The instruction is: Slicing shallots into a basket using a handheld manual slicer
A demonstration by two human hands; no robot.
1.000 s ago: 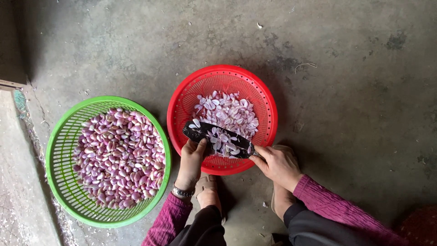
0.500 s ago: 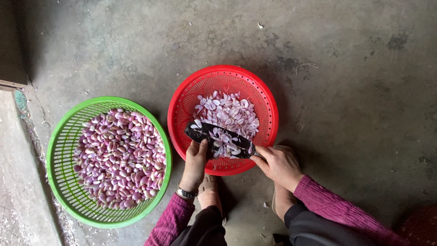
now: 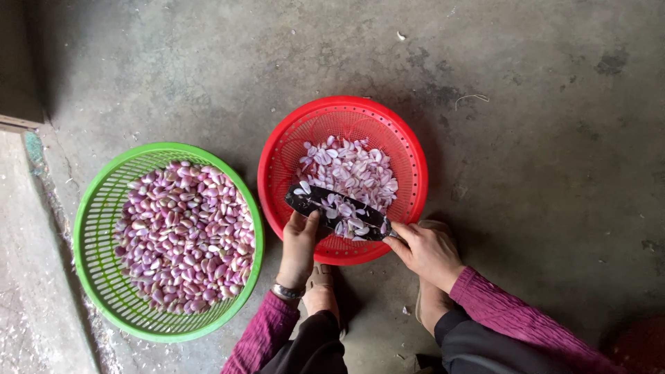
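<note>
A round red basket point(image 3: 405, 149) sits on the concrete floor in front of me, holding pale purple cut shallot pieces point(image 3: 353, 170). A dark knife blade point(image 3: 312, 201) lies across the basket's near side with several slices stuck on it. My right hand point(image 3: 428, 251) grips the knife's handle end at the basket's near rim. My left hand point(image 3: 299, 246) is at the blade's left part, fingers touching it; what it pinches is hidden. A green basket point(image 3: 97, 208) to the left is filled with whole peeled shallots point(image 3: 183, 235).
Rough grey concrete floor point(image 3: 540, 138) surrounds both baskets. A raised ledge point(image 3: 28, 277) with white flakes runs down the left side. My knees and feet, in dark trousers, are at the bottom edge. A dark red object shows at the bottom right corner.
The knife blade and both hands have shifted slightly toward me over the red basket's near side; the baskets have stayed put.
</note>
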